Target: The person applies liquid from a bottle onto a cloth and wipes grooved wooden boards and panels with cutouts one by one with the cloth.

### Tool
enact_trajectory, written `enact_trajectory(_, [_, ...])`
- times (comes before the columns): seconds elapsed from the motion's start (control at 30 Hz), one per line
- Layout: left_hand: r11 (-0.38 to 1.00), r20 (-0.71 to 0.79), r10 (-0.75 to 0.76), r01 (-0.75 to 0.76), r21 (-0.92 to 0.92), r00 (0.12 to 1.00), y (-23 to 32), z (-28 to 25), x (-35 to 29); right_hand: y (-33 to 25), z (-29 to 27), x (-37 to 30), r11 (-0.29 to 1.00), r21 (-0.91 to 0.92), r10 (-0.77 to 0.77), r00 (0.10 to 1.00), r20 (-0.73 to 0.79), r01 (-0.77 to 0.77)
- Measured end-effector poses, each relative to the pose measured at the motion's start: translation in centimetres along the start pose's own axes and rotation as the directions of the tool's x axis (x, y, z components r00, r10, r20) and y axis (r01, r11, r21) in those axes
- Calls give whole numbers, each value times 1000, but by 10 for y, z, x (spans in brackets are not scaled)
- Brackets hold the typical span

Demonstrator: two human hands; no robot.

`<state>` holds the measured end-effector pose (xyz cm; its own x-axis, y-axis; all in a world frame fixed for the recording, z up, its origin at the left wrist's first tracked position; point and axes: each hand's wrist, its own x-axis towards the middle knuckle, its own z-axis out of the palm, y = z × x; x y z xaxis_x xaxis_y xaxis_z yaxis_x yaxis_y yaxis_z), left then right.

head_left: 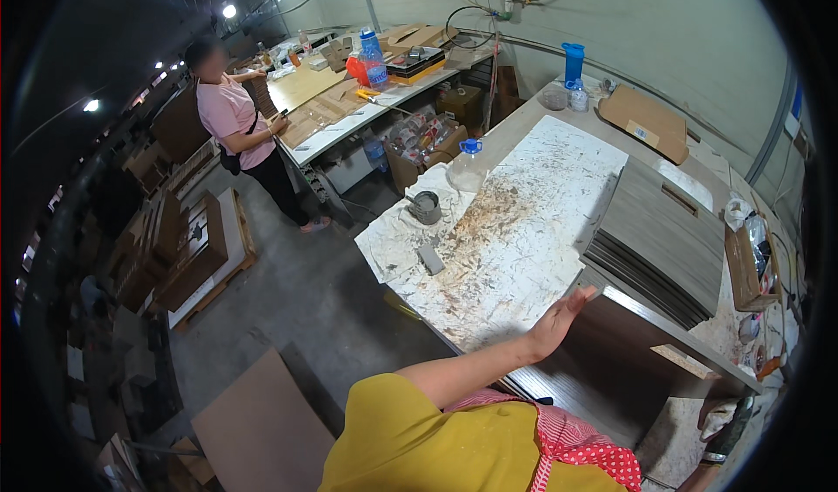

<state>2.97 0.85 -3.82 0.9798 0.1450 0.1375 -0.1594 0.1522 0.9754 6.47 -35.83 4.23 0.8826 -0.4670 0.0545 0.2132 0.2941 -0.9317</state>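
My left hand (556,326) reaches in from below with its fingers stretched out, at the left end of a dark wood-grain panel (615,350). The fingertips are by the panel's upper corner and seem to touch it. This panel stands tilted on edge close to my body, with a pale rectangular patch near its right end. Just beyond it lies a stack of grey wood-grain panels (659,230), the top one with a slot. I cannot make out my right hand.
The worktable's white board (532,199) is stained and scratched. On its left are a dark cup (426,207), a grey block (430,260) and a clear bottle (469,165). A cardboard box (752,261) stands right. Another person (236,125) works at a farther bench.
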Motion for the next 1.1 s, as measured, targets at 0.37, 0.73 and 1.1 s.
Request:
enact_trajectory(0.37, [919, 84, -58, 86, -386, 995, -6, 4, 29, -4, 3, -15, 998, -45, -37, 999, -7, 36])
enact_trajectory(0.73, [967, 159, 18, 23, -256, 987, -4, -1, 45, -10, 13, -45, 1000, -12, -16, 997, 72, 17])
enact_trajectory(1.1, [898, -175, -350, 277, -342, 920, 19, -3, -7, 2, -11, -49, 999, 10, 30, 987, 160, -32])
